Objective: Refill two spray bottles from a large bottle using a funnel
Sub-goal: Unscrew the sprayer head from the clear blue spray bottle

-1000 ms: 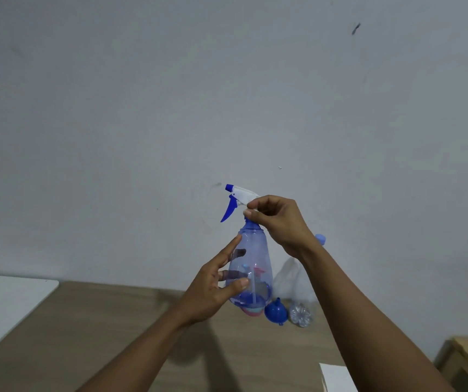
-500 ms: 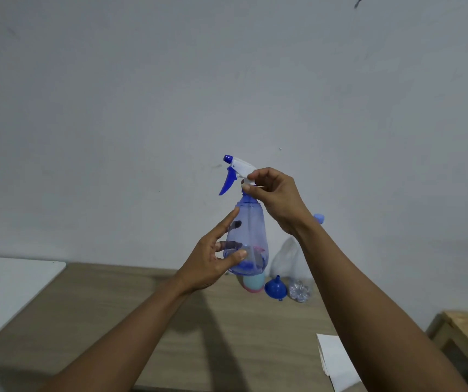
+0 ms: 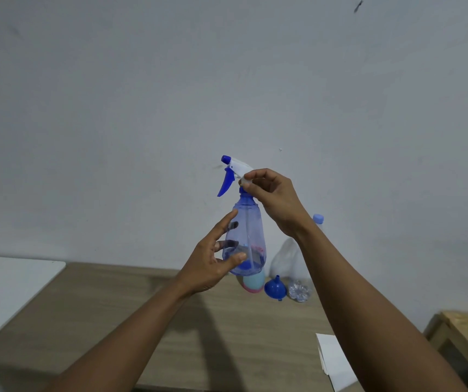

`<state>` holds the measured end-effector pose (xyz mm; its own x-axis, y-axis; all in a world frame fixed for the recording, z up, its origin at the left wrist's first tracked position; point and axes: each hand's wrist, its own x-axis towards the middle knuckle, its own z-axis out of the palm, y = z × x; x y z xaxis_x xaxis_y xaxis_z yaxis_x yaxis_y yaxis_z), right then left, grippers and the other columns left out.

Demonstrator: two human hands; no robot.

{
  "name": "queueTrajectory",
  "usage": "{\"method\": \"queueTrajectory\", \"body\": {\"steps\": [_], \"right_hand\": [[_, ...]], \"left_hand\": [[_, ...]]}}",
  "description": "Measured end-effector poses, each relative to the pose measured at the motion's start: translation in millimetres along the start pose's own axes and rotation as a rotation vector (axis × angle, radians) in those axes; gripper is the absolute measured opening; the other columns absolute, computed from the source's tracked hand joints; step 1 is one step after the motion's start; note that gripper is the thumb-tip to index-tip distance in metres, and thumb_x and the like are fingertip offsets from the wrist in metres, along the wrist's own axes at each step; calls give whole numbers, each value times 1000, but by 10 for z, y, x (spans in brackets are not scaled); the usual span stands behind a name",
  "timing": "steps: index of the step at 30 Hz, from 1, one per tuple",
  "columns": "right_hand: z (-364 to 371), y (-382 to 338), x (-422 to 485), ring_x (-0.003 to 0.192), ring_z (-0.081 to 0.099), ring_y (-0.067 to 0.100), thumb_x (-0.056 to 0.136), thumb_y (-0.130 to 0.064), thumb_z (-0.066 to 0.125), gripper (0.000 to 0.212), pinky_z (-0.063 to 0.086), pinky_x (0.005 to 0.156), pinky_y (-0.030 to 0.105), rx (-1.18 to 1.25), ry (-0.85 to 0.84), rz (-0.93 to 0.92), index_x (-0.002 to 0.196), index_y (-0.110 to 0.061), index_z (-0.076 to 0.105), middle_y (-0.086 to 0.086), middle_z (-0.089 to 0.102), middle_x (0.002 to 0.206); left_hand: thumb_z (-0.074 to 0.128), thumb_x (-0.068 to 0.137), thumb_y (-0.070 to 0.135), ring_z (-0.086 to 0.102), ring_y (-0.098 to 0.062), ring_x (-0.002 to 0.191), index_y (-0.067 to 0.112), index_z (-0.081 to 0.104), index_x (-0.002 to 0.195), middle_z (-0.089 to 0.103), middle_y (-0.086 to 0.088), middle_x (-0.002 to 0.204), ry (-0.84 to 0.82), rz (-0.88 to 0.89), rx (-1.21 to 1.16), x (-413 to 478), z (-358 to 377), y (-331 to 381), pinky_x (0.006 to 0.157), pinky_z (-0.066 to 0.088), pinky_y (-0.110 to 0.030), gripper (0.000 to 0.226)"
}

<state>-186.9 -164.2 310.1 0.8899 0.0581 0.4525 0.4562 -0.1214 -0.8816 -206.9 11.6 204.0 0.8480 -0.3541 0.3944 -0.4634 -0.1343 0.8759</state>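
Note:
A translucent blue spray bottle (image 3: 248, 236) with a white and blue trigger head is held upright in the air above the table. My left hand (image 3: 213, 264) holds its lower body between thumb and fingers. My right hand (image 3: 272, 193) pinches the neck of the spray head just above the blue collar. Behind it on the wooden table (image 3: 170, 321) stand a blue funnel (image 3: 275, 288), a clear large bottle (image 3: 292, 258) with a light blue cap, and a second spray bottle (image 3: 254, 284), pink and light blue, mostly hidden.
A white surface (image 3: 6, 290) lies at the left of the table. White paper (image 3: 334, 360) lies near the table's front right. A wooden stool or frame (image 3: 464, 338) stands at the far right. A plain wall rises behind.
The bottle, still held by both hands, sits slightly higher above the table than a second ago. My view has tilted down a little, showing more of the table.

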Motion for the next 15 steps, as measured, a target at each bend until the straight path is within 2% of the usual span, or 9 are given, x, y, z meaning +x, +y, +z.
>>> {"method": "queueTrajectory", "body": {"steps": [2,5,11,15], "right_hand": [[16,8,6,97,71,22,91,-9,69,21,58,79,23,-6,-2,-16,112,-11,67,7,72,108],[34,40,27,101,71,24,93,-3,64,21,58,81,23,1,-8,-3,113,-11,67,9,72,111],[35,92,96,99,68,17,99,2,51,27,54,74,17,-48,-84,27,117,-12,65,9,68,119],[41,151,133,98,70,21,92,-6,66,23,58,81,24,-53,-58,11,115,-12,67,9,70,115]], "left_hand": [[75,79,37,61,-18,120,44,28,150,45,12,148,5,4,8,11,-1,-17,86,61,-40,86],[76,81,36,62,-16,119,48,29,149,45,14,147,21,4,13,11,-3,-55,86,61,-36,83],[77,84,26,63,-17,117,46,30,149,46,14,146,37,-11,-3,28,-11,-155,89,59,-32,83],[76,81,30,63,-18,118,47,30,147,46,13,147,29,-17,-17,77,-10,-185,90,59,-32,82]]}}
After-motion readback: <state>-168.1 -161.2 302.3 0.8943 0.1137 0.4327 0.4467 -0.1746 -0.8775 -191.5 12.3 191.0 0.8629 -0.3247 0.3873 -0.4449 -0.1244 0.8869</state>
